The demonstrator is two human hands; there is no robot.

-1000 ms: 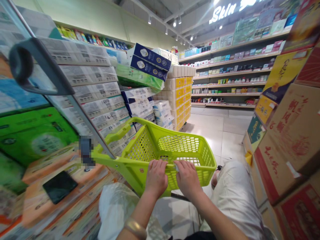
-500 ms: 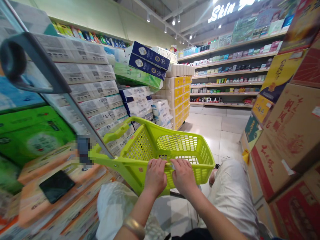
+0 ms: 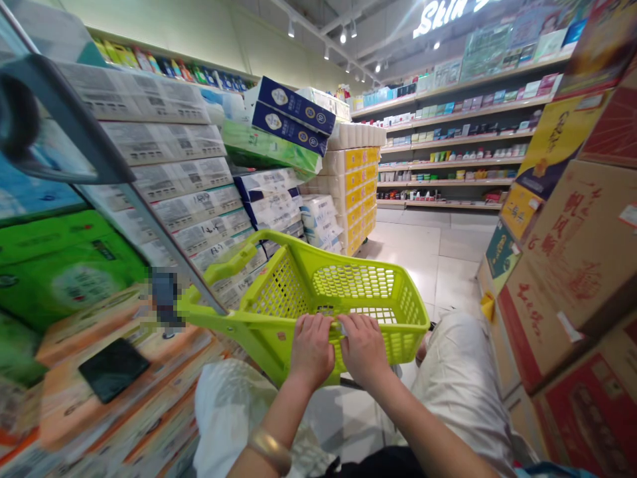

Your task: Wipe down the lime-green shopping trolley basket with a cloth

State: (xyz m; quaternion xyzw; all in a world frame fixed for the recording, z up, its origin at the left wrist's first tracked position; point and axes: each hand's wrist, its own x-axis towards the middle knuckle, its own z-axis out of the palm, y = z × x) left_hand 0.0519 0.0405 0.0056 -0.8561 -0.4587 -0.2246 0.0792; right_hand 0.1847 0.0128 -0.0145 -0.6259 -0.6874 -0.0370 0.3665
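Clasping the near rim of the lime-green basket (image 3: pixel 279 292) with both hands, side by side and almost touching: left hand (image 3: pixel 311 348) curling its fingers over the edge, right hand (image 3: pixel 365 348) doing the same just beside it. Pinching something small and pale between the thumbs, too small to tell what. Wearing a bracelet (image 3: pixel 271 448) on the left wrist.

Sitting or crouching low in a shop aisle, with pale trouser knees (image 3: pixel 462 378) on either side of the forearms and the basket standing on the tiled floor (image 3: pixel 438 265) directly ahead, tilting a little. Seeing a grey bar (image 3: pixel 64 133) rising from the basket's left end toward the camera.

Judging the stage as early: looking into the basket and finding only bare mesh, nothing inside. Finding all goods on their stacks, namely the tissue packs (image 3: pixel 189 179) piled on the left, the printed cartons (image 3: pixel 572 252) on the right and the stocked shelves (image 3: pixel 448 146) at the far end. Noting a dark phone (image 3: pixel 113 368) lying flat on the orange packs at lower left, well apart from both hands. Reaching for nothing beyond the rim itself.
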